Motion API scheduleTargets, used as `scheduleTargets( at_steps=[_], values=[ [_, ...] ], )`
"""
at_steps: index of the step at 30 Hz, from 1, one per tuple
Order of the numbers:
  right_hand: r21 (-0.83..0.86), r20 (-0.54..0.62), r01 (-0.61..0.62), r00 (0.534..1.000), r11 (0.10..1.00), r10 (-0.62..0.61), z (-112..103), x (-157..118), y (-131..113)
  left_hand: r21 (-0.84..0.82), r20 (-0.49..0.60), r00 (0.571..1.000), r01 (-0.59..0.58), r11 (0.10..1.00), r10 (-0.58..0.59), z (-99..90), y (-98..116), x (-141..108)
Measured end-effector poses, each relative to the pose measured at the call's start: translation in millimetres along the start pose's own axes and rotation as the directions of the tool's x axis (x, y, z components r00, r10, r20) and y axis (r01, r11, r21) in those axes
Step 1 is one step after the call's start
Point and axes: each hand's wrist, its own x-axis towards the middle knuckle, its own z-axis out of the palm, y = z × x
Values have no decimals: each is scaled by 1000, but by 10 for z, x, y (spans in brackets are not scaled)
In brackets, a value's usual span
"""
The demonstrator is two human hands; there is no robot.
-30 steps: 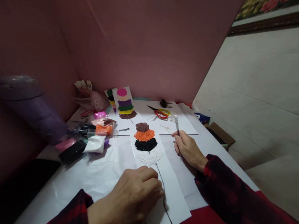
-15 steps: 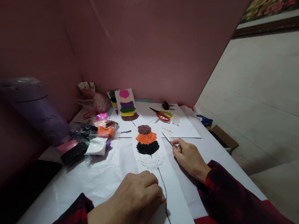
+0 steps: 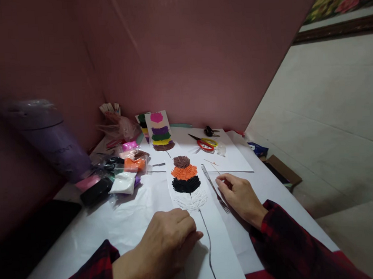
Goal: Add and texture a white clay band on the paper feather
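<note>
My left hand (image 3: 167,243) rests on the lower part of a white paper strip (image 3: 223,255), fingers curled together; whatever they may hold is hidden. Brown, orange, black and white textured clay bands form a feather shape (image 3: 186,183) on the strip, above a drawn dark stem line (image 3: 208,247). To the right of the strip a metal fork (image 3: 212,184) lies flat, tines toward me. Beyond it, my right hand (image 3: 240,195) has its thumb and finger closed at the near end of a thin toothpick (image 3: 216,169). Another thin stick lies across its far end.
Bags of coloured clay (image 3: 126,181) crowd the left side, near a purple bottle (image 3: 50,139). At the back stand a painted feather card (image 3: 160,130), scissors (image 3: 205,143) and keys (image 3: 209,131). An open cardboard box (image 3: 283,169) sits beyond the table's right edge.
My right hand has let go of the fork, which now lies beside the strip, and its fingertips have come to the toothpick. My left hand has barely moved.
</note>
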Motion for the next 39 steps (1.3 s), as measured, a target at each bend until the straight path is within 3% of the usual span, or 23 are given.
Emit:
scheduleTargets(
  at_steps=[7,12,18,22,28,33,39],
  values=[
    [5,-51,41,998,999,-41,-18,-1,-8,11,-77,992,96,995,-95,30,-40,3],
    [105,-143,167,978,980,-151,-32,-36,-41,72,-25,999,25,997,-23,44,-66,1],
    [172,-117,164,982,971,-145,-57,-56,-77,98,32,999,34,995,-37,-9,-26,27],
    [215,-168,213,969,953,-179,-71,-67,-84,34,21,998,55,998,-56,6,-31,26],
    [254,-306,260,935,932,-178,-49,-74,-78,25,-68,983,172,985,-170,2,-143,41],
    [245,-317,288,926,926,-205,-30,-71,-57,17,-177,956,240,971,-233,-82,-240,77],
    [249,-304,295,928,922,-214,-18,-45,-22,8,-209,942,269,963,-262,-104,-263,100]
  ],
)
